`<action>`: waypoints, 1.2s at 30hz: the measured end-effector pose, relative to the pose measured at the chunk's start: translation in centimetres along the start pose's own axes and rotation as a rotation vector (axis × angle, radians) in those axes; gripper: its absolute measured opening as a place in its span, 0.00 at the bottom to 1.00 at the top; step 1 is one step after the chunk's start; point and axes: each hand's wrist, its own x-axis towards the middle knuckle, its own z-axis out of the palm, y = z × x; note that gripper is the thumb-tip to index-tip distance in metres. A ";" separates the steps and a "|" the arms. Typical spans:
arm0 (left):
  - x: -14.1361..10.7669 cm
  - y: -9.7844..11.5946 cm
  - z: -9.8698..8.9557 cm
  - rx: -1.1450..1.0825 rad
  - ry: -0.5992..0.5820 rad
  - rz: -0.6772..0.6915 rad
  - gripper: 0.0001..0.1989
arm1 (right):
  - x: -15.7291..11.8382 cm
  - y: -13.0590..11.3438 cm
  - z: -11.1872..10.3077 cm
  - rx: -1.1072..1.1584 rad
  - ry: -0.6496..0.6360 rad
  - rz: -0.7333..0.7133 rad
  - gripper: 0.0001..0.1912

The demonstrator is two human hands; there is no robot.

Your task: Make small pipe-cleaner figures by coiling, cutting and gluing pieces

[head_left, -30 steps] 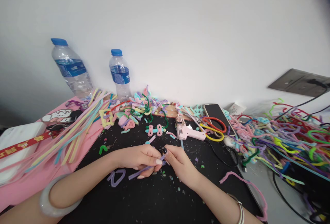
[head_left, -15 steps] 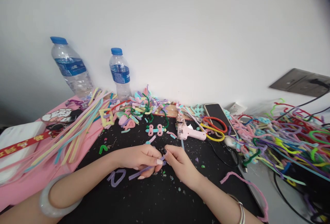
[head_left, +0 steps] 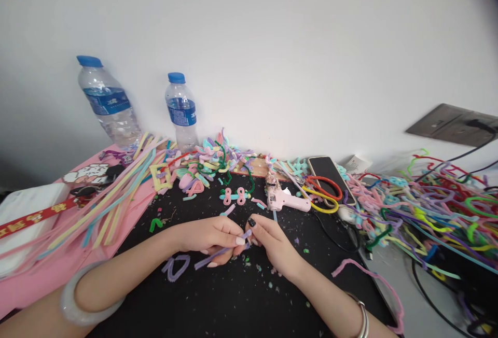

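A purple pipe cleaner [head_left: 208, 261] is pinched in my left hand [head_left: 218, 238], its loose end hanging out toward the lower left. Its other end shows between both sets of fingertips. My right hand [head_left: 272, 244] closes thumb and forefinger on that end, right beside the left thumb. Below my left wrist lies a bent purple pipe cleaner loop [head_left: 178, 267] on the black mat [head_left: 218, 307]. Just beyond my hands are a small lilac piece [head_left: 229, 210] and a pair of pink looped shapes [head_left: 234, 196].
A pink hot glue gun [head_left: 290, 202] lies behind my right hand, near red-and-yellow-handled scissors [head_left: 327, 204] and a phone [head_left: 330, 177]. Tangled pipe cleaners [head_left: 420, 213] cover the right side. Straight strips [head_left: 112, 198] lie left. Two water bottles [head_left: 182, 112] stand against the wall.
My right thumb and forefinger have shifted up slightly, and more of the purple pipe cleaner's upper end shows between my fingertips. Everything else stays in place.
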 end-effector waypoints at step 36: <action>0.1 -0.1 0.0 0.050 0.034 0.004 0.15 | -0.2 -0.4 0.5 -0.354 0.045 -0.014 0.15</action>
